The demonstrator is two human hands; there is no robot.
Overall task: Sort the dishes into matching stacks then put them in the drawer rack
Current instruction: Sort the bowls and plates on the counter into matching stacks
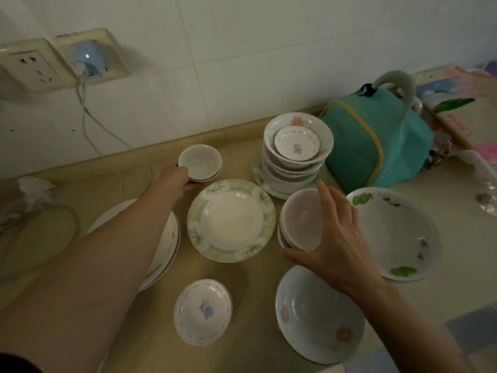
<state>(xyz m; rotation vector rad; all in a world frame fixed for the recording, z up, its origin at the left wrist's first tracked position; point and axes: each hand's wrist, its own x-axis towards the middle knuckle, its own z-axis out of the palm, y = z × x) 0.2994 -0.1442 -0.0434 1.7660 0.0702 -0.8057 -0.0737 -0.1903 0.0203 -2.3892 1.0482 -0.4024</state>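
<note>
Now the left hand [179, 176] grips the saucers [200, 163] at eleven o'clock on the surface [250, 278]; the right hand [340, 238] holds stacked bowls [300, 220] at three, mouths tipped toward nine.

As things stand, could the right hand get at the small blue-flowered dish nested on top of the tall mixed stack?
Probably yes. The small blue-flowered dish lies uncovered atop the tall mixed stack, just beyond the right hand. That hand first has to let go of the plain bowls it is holding.
</note>
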